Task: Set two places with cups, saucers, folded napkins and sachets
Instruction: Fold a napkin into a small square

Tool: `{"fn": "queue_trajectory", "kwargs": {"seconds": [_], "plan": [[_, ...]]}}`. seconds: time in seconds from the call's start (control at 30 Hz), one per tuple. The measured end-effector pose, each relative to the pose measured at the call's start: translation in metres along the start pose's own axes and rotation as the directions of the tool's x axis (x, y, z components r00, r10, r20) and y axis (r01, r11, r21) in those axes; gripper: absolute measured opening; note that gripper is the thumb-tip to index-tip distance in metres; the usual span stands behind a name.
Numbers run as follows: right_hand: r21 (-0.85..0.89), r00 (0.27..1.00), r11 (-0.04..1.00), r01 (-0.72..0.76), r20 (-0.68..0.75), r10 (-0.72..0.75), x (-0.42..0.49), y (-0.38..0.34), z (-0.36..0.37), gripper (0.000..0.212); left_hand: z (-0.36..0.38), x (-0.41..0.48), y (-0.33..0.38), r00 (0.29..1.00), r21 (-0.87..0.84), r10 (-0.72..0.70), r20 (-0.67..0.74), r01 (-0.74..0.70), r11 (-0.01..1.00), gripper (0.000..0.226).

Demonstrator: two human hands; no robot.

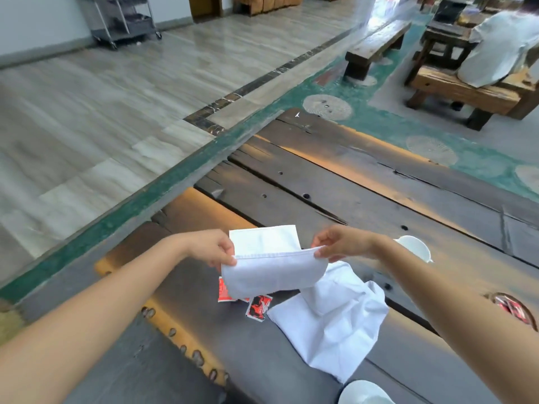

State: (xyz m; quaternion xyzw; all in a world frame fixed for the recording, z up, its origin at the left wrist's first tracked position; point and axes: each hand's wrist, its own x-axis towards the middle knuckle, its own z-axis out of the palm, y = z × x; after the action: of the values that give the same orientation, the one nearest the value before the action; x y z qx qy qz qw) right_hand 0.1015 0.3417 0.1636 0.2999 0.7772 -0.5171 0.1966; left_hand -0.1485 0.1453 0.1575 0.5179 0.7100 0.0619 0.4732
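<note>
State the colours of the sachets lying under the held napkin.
Red, black and white sachets, seen in the head view.

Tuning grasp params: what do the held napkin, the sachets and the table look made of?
Napkin: white woven cloth, matte; stitched hem along the top edge, and it sags softly between both hands.
Sachets: probably glossy printed paper or foil; flat, red, black and white.
Table: old dark wood, worn and cracked, with bolt holes and orange patches.

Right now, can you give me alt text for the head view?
Both hands, left hand and right hand, hold a white napkin mid-fold above a wooden table. Red sachets and another crumpled napkin lie beneath.
</note>
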Motion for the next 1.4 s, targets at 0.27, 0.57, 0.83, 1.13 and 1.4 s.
{"fn": "queue_trajectory", "kwargs": {"seconds": [0.27, 0.57, 0.83, 1.13, 1.4], "plan": [[0.028, 0.979, 0.990, -0.135, 0.157, 0.129, -0.002, 0.044, 0.041, 0.011, 0.072, 0.003, -0.027, 0.986, -0.178, -0.128, 0.105, 0.145, 0.973, 0.025], [0.328, 0.996, 0.943, -0.065, 0.076, 0.042, 0.027, 0.037, 0.021, 0.012, 0.056, 0.013, -0.034, 0.976, -0.460, -0.137, -0.170, 0.044, 0.887, 0.012], [0.560, 0.914, 0.827, 0.057, -0.363, 0.183, 0.091, 0.024, 0.010, 0.017, 0.025, 0.083, -0.062, 0.837, -0.336, -0.137, -0.530, -0.059, 0.940, 0.015], [0.546, 0.772, 0.838, -0.020, -0.523, 0.360, 0.156, 0.044, 0.013, 0.024, 0.017, 0.157, -0.091, 0.869, -0.257, -0.112, -0.482, -0.017, 0.966, 0.015], [0.502, 0.770, 0.845, -0.185, -0.460, 0.442, 0.199, 0.066, 0.012, 0.016, 0.015, 0.189, -0.120, 0.912, -0.174, -0.149, -0.383, 0.087, 0.981, 0.007]]}}
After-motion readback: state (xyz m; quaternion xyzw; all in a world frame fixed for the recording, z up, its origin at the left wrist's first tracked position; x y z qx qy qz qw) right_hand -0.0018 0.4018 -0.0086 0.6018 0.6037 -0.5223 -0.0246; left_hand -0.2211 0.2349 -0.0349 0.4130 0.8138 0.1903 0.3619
